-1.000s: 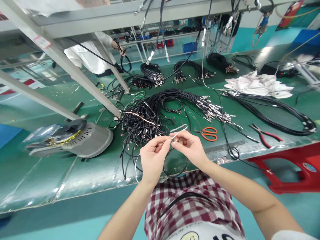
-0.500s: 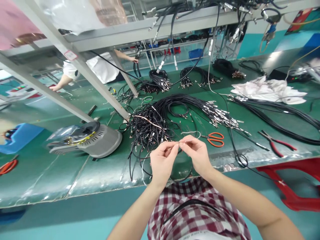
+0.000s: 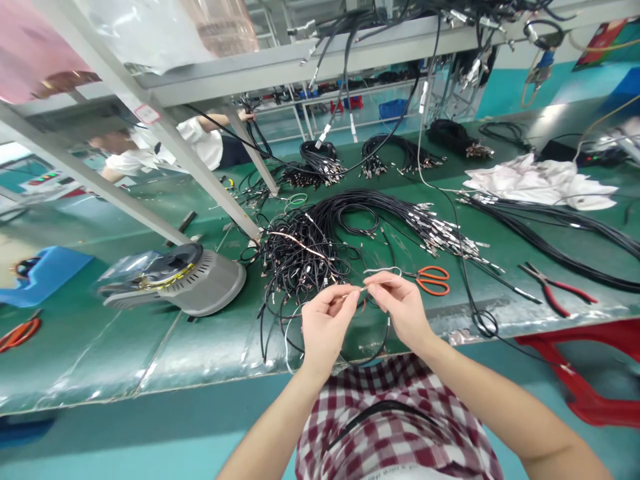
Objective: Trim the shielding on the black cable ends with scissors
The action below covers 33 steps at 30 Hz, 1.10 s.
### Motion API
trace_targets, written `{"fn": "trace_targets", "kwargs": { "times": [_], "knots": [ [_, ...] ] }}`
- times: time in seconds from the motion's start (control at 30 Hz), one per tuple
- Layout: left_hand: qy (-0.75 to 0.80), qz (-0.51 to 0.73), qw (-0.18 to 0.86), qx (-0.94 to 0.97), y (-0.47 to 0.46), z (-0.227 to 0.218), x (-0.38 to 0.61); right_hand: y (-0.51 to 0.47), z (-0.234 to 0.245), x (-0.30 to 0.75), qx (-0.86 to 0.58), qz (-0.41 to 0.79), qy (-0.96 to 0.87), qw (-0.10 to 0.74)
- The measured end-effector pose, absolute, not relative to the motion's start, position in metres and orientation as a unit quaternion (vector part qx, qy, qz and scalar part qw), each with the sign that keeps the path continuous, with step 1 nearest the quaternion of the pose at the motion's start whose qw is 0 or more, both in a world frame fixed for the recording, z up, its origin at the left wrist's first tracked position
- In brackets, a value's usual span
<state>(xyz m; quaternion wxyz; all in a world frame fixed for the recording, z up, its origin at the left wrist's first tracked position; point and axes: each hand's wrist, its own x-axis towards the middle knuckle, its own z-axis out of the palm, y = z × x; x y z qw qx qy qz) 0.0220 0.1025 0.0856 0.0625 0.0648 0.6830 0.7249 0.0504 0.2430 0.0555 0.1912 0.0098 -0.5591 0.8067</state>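
My left hand point(image 3: 326, 327) pinches a thin cable between thumb and forefinger. Close beside it, my right hand point(image 3: 400, 307) pinches that same cable; a short pale piece of the cable point(image 3: 363, 289) shows between the fingertips. Its exact end is too small to make out. A white wire point(image 3: 287, 337) curves down past my left wrist to the table edge. Just beyond my hands lies a tangled heap of black cables point(image 3: 295, 260) with small metal ends. Orange-handled scissors point(image 3: 433, 280) rest right of my right hand.
A grey round machine point(image 3: 215, 283) stands to the left. Red-handled pliers point(image 3: 556, 293), black cable bundles point(image 3: 560, 233) and a crumpled white cloth point(image 3: 540, 180) lie at the right. Shelf posts point(image 3: 200, 167) rise from the table. Across it, a co-worker point(image 3: 200, 140) handles cables.
My fingertips have drawn slightly apart, baring a short piece of cable between them. Across the table, the co-worker has leaned in and raised a hand with black cables.
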Motion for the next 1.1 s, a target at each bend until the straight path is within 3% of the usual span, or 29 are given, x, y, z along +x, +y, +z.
{"fn": "trace_targets", "kwargs": {
  "times": [0.87,1.0,1.1],
  "knots": [
    [0.661,0.739,0.104,0.076,0.102,0.088,0.022,0.261,0.049,0.055,0.05,0.792,-0.583,0.174],
    [0.676,0.728,0.079,0.075,0.099,0.087,0.022,0.268,0.052,0.063,-0.008,0.752,-0.611,0.245],
    [0.692,0.714,0.063,0.086,0.098,0.087,0.022,0.268,0.063,0.07,0.035,0.67,-0.679,0.299]
  ]
}}
